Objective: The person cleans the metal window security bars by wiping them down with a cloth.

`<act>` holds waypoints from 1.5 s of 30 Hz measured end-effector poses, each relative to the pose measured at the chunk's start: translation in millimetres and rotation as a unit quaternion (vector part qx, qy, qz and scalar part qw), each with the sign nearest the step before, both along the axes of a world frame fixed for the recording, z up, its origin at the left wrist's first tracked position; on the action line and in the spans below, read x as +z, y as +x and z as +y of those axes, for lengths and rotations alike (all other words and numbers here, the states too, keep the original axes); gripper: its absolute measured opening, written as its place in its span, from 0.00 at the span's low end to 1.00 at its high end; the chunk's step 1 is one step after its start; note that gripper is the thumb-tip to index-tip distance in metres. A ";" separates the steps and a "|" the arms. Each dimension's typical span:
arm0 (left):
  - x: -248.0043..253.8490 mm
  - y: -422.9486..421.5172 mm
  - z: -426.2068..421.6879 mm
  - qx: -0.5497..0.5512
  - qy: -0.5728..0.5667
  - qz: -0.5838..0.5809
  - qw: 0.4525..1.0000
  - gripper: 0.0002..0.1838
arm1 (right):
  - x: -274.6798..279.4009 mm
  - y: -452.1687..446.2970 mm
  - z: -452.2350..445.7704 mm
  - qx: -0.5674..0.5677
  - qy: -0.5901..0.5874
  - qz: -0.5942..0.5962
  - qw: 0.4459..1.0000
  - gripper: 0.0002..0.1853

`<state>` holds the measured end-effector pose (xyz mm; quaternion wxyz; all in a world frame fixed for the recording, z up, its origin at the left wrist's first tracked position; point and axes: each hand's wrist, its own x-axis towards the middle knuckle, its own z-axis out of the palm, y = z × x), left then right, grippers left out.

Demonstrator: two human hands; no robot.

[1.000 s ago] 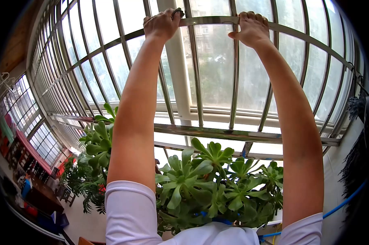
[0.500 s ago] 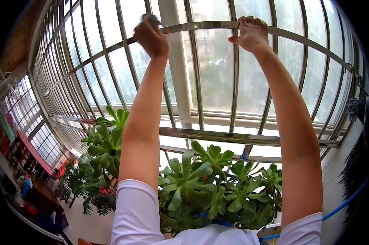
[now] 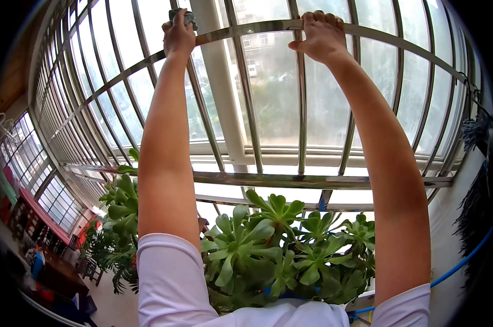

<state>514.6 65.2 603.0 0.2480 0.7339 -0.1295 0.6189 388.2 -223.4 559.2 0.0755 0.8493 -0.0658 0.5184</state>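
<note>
High at the upper left, my left hand (image 3: 179, 39) is closed on a dark grey-green cloth (image 3: 188, 19), held beside a vertical metal bar just above the curved horizontal rail (image 3: 262, 27). My right hand (image 3: 324, 37) rests on that same rail further right, its fingers laid over the top and the thumb stretched out to the left below it. Nothing shows in the right hand. Behind the bars stand window panes (image 3: 273, 92) with a pale frame post (image 3: 216, 76) between them.
Leafy succulents (image 3: 238, 245) grow below, between my arms. A lower rail (image 3: 290, 180) crosses above them. Dark fringed strands (image 3: 472, 210) hang at the right, near a blue hose (image 3: 461, 264). Dark furniture (image 3: 64, 275) stands at the lower left.
My left hand has moved left along the rail with the cloth. The right hand stays on the rail, while the whole view has shifted slightly.
</note>
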 end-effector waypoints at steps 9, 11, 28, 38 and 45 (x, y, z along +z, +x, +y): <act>-118.6 -9.7 -10.5 0.016 0.027 -0.214 0.976 0.17 | 0.7 1.0 2.3 -0.013 -0.004 -0.002 1.000 0.35; -154.0 -22.0 -17.2 0.013 0.029 -0.100 0.994 0.18 | 0.3 0.7 1.9 -0.015 -0.003 0.003 1.000 0.35; -28.1 -99.3 -87.8 0.004 -0.015 0.119 0.993 0.37 | 4.6 -11.4 11.9 -0.032 0.021 0.036 0.999 0.37; 40.0 8.8 -64.3 -0.194 0.049 0.207 0.958 0.34 | 4.7 -10.2 10.3 0.003 0.039 0.038 0.999 0.37; 8.0 -61.6 -109.0 0.003 0.043 0.164 0.986 0.32 | 6.1 -8.0 12.0 -0.006 0.047 0.031 0.998 0.36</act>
